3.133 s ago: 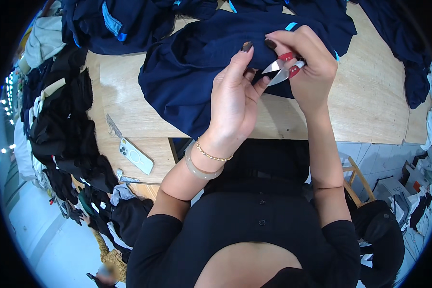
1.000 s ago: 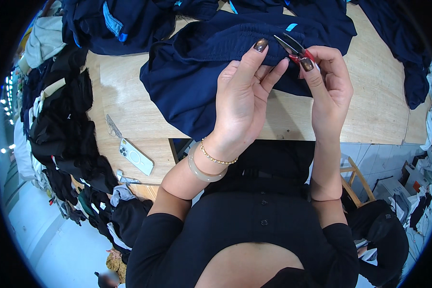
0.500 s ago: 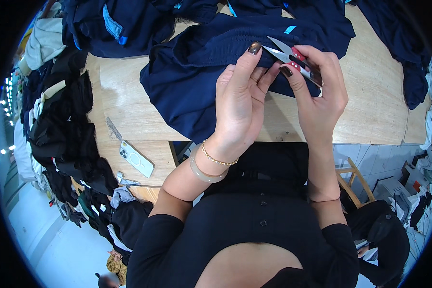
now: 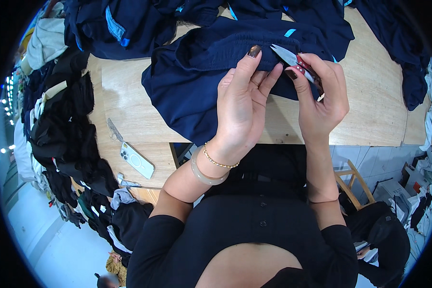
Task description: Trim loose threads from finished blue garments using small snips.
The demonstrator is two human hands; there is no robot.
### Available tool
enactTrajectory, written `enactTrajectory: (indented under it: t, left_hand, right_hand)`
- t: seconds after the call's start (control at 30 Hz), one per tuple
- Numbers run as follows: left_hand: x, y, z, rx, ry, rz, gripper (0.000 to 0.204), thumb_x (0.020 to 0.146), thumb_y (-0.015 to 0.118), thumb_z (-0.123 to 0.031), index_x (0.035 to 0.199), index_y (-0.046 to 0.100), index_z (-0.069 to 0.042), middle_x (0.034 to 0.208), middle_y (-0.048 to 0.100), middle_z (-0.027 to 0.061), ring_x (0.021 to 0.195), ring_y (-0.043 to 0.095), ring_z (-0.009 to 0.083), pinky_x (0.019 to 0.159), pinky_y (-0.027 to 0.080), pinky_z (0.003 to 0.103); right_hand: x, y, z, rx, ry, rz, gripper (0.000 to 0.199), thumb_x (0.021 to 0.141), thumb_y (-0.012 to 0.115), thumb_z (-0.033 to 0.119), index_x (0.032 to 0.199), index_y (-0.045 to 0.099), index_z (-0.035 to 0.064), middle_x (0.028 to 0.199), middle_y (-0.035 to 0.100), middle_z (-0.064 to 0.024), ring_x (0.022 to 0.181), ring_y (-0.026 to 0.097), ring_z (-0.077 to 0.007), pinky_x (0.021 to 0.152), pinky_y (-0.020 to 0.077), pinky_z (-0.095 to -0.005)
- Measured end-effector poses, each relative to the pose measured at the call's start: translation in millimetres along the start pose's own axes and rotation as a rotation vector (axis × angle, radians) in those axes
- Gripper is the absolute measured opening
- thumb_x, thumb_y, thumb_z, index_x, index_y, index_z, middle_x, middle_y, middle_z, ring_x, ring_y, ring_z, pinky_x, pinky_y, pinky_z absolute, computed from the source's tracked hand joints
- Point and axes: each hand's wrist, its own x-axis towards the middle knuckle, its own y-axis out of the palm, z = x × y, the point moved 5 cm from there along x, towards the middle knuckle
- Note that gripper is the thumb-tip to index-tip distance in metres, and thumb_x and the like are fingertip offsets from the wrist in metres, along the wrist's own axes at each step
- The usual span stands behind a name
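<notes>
A navy garment [image 4: 187,91] with a gathered, elastic-looking band and a small light-blue tag [image 4: 290,32] lies bunched on the wooden table. Over its band is my left hand [image 4: 242,98], palm toward me, thumb pressed against a finger that is mostly hidden; what they pinch, if anything, does not show. Thread snips [image 4: 297,65] with red grips and bright pointed blades are held in my right hand [image 4: 324,91], between thumb and fingers. Their blades are nearly together, with the tips pointing up and left, just right of my left thumb.
More navy garments [image 4: 139,29] with light-blue trim are heaped along the table's far side. A white phone [image 4: 137,160] lies at the left on the wooden table [image 4: 369,105]. Dark clothes [image 4: 67,129] are piled beyond the left edge. Another person [image 4: 381,240] is at the lower right.
The snips' blades have gone from spread to nearly closed, and their tips have shifted slightly right and down. My left hand has barely moved.
</notes>
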Motion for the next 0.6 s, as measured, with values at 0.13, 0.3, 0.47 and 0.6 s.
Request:
enactTrajectory:
  t: [0.13, 0.3, 0.47, 0.6]
  left_hand:
    - [-0.5, 2.4, 0.4, -0.022, -0.011, 0.003, 0.018, 0.094, 0.057, -0.02, 0.095, 0.063, -0.003, 0.098, 0.065, 0.005, 0.092, 0.063, 0.0114, 0.094, 0.05, 0.029]
    - [-0.4, 4.4, 1.6, -0.041, -0.016, 0.023, 0.02, 0.094, 0.057, -0.021, 0.096, 0.063, -0.002, 0.098, 0.066, 0.0062, 0.092, 0.063, 0.0122, 0.093, 0.05, 0.028]
    - [-0.6, 5.4, 2.2, -0.038, -0.022, -0.011, 0.02, 0.095, 0.056, -0.021, 0.099, 0.063, -0.002, 0.1, 0.066, 0.0057, 0.092, 0.063, 0.0123, 0.091, 0.05, 0.027]
    - [-0.5, 3.8, 3.5, -0.047, -0.023, -0.005, 0.02, 0.095, 0.056, -0.02, 0.1, 0.063, -0.003, 0.1, 0.066, 0.005, 0.094, 0.063, 0.0125, 0.092, 0.049, 0.027]
  right_hand:
    - [-1.3, 2.3, -1.4, 0.016, -0.026, -0.024, 0.027, 0.069, 0.079, 0.005, 0.094, 0.067, 0.0023, 0.078, 0.062, -0.0059, 0.068, 0.055, -0.018, 0.057, 0.0415, -0.0252]
    - [-0.2, 4.7, -1.6, -0.011, -0.048, -0.046, 0.027, 0.069, 0.079, 0.007, 0.094, 0.068, 0.003, 0.077, 0.062, -0.0056, 0.067, 0.054, -0.0176, 0.057, 0.0406, -0.0253]
    - [2.5, 5.3, 1.0, -0.04, -0.041, -0.035, 0.027, 0.07, 0.078, 0.008, 0.094, 0.067, 0.004, 0.077, 0.062, -0.0048, 0.067, 0.052, -0.0176, 0.057, 0.0402, -0.0261]
    - [5.3, 7.0, 1.7, -0.069, -0.093, -0.041, 0.026, 0.07, 0.077, 0.009, 0.094, 0.067, 0.0048, 0.077, 0.061, -0.0038, 0.067, 0.051, -0.0178, 0.057, 0.0399, -0.0265]
